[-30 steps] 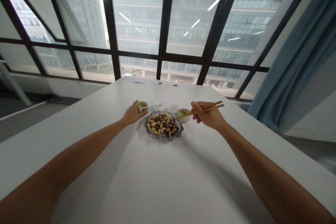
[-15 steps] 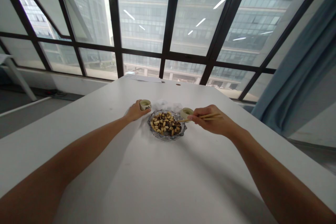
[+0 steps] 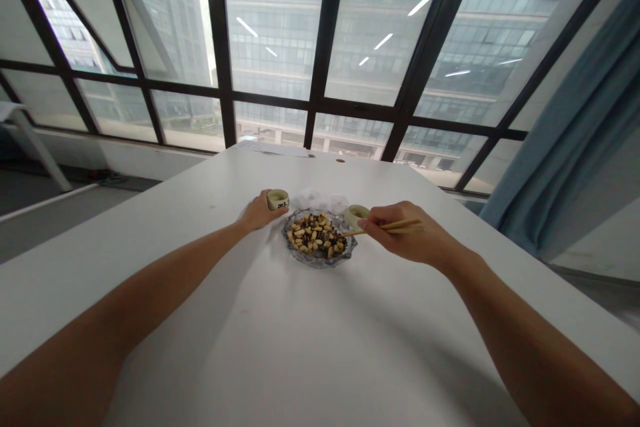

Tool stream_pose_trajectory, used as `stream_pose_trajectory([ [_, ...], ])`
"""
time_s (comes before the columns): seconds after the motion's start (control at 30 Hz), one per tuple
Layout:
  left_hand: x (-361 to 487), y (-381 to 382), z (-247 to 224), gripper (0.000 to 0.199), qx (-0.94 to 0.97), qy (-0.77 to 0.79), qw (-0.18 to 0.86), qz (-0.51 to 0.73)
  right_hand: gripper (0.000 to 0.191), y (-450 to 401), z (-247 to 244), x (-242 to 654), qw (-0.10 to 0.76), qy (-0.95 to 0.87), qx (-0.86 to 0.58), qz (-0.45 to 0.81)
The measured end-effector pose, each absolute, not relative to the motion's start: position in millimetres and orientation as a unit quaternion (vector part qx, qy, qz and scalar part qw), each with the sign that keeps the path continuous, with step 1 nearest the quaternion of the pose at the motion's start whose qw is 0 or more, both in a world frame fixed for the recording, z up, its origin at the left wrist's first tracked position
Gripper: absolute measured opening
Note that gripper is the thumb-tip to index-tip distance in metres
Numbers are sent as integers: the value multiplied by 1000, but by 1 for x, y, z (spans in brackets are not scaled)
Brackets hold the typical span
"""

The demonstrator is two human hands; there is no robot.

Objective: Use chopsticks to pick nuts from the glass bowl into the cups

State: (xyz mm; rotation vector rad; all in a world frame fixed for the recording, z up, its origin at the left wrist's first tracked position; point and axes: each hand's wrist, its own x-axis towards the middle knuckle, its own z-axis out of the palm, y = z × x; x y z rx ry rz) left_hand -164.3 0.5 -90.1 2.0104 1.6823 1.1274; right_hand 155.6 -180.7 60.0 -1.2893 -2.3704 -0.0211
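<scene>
My left hand (image 3: 261, 211) is wrapped round a small pale cup (image 3: 278, 199) with dark lettering, at the left rim of a clear glass dish (image 3: 320, 263). The dish holds a heap of pistachios (image 3: 311, 232) mixed with darker seeds (image 3: 334, 239). A pair of chopsticks (image 3: 401, 225) is gripped in my right hand (image 3: 407, 230), and the tips reach over the dish's right side to the dark seeds. Whether the tips pinch anything is too small to tell. Just behind the dish, by my right fingertips, stands a second pale cup (image 3: 356, 213), partly covered by them.
Crumpled clear plastic or tissue (image 3: 320, 199) lies behind the dish. Papers (image 3: 273, 148) rest at the far end of the white table (image 3: 300, 347), close to the windows. A blue curtain (image 3: 565, 127) hangs at the right.
The chopsticks and my right hand have shifted very slightly to the right. My left hand stays on the cup.
</scene>
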Motion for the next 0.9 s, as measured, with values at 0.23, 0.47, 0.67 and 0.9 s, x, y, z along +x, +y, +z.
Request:
stream_pose_trajectory([
  [0.23,-164,0,-90,75,699,579,141,395,40,-183,58,152,220,-855,-471,-5],
  [0.47,-163,-2,-88,76,698,582,149,390,38,-183,58,153,241,-847,-471,40],
  [0.67,-163,-2,-88,77,705,573,136,395,41,-178,61,159,299,-815,-486,97],
  [0.9,-166,1,-92,76,750,481,108,441,49,-158,51,168,408,-751,-494,161],
])
